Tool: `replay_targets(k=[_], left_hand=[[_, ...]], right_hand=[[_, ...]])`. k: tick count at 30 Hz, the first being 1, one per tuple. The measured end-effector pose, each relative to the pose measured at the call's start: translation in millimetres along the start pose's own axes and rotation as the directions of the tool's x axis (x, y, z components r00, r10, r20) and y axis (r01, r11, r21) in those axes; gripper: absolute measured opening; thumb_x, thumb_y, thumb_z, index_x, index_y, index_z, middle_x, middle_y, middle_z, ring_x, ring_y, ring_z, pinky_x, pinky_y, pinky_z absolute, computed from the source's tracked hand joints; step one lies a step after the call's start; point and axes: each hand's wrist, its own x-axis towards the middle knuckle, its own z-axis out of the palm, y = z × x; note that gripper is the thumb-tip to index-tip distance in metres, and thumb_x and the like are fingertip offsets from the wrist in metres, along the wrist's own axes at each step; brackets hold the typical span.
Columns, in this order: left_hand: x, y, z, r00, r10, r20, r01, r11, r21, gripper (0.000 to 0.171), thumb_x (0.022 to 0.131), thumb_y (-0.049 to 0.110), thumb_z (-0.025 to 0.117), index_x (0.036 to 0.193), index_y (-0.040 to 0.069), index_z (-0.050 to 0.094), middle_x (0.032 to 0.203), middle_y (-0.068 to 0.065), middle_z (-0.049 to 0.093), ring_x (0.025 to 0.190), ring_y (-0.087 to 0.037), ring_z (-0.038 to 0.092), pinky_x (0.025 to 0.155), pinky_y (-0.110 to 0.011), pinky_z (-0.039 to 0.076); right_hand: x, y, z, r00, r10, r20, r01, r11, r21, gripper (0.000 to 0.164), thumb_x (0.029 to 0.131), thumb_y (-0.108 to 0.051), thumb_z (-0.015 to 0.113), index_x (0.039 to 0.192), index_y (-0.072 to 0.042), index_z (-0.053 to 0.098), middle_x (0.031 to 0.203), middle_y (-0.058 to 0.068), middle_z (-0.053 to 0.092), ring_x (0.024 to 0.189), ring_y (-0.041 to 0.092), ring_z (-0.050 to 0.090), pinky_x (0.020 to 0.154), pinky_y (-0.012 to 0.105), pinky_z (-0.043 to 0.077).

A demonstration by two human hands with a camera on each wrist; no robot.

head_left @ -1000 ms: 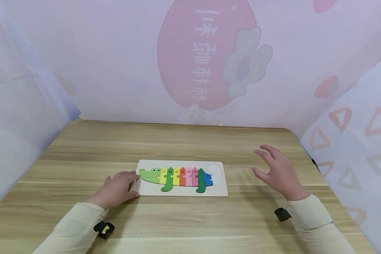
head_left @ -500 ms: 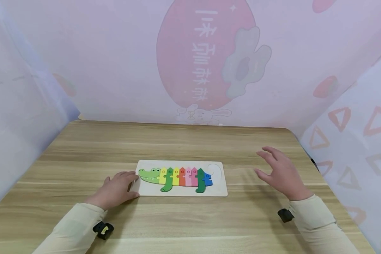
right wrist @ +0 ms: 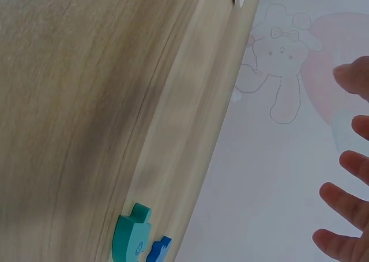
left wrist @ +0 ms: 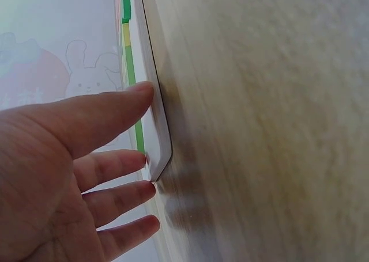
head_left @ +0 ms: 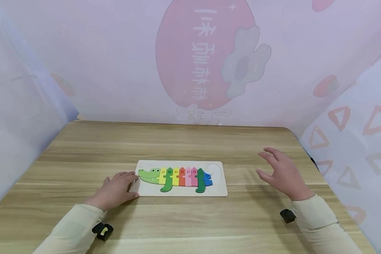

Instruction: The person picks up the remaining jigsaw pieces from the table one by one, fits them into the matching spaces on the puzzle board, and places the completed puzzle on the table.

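A white board lies flat on the table, bearing a crocodile puzzle of coloured, numbered pieces. A bare curved tail outline shows at its right end. My left hand rests at the board's left end; in the left wrist view its thumb touches the board's near edge and the fingers are near the corner. To the right of the board, my right hand hovers over the table with spread fingers, holding nothing. A teal piece and a smaller blue piece sit on the table in the right wrist view; the head view does not show them.
The wooden table has a rounded far edge close to a pale printed curtain. Light curtains also hang at the left and right. A black wrist camera sits on the left wrist, another on the right.
My right hand has drifted slightly to the right and down, away from the board. My left hand and the puzzle stay in place.
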Motion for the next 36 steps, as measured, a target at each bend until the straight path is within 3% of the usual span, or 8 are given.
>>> replay_targets(k=[24, 30, 36], left_hand=[[1.6, -3.6, 1.7, 1.000, -0.008, 0.009, 0.008, 1.000, -0.003, 0.060, 0.082, 0.032, 0.076, 0.129, 0.000, 0.057, 0.139, -0.024, 0.049, 0.126, -0.048, 0.042, 0.090, -0.081, 0.025], [1.4, -2.2, 1.2, 1.000, -0.018, 0.011, 0.018, 1.000, -0.010, 0.060, 0.082, 0.031, 0.076, 0.129, 0.000, 0.057, 0.139, -0.024, 0.049, 0.126, -0.048, 0.042, 0.090, -0.081, 0.025], [1.0, -1.3, 0.6, 1.000, -0.023, 0.014, 0.024, 1.000, -0.012, 0.060, 0.082, 0.031, 0.076, 0.129, 0.000, 0.057, 0.140, -0.024, 0.048, 0.127, -0.048, 0.041, 0.091, -0.081, 0.024]], right_hand=[[-11.8, 14.3, -0.9, 0.999, 0.001, 0.041, -0.001, 1.000, -0.004, 0.052, 0.069, -0.018, 0.081, 0.115, -0.001, 0.064, 0.116, 0.022, 0.060, 0.099, 0.041, 0.060, 0.079, 0.055, 0.050], [-15.8, 17.7, -2.9, 0.997, 0.015, 0.073, -0.015, 1.000, 0.003, 0.051, 0.069, -0.018, 0.080, 0.114, -0.001, 0.064, 0.115, 0.022, 0.060, 0.095, 0.040, 0.061, 0.076, 0.054, 0.050], [-20.8, 20.4, -4.5, 0.990, 0.055, 0.131, -0.054, 0.999, -0.010, 0.051, 0.071, -0.021, 0.081, 0.115, -0.001, 0.065, 0.117, 0.021, 0.061, 0.103, 0.041, 0.059, 0.080, 0.055, 0.049]])
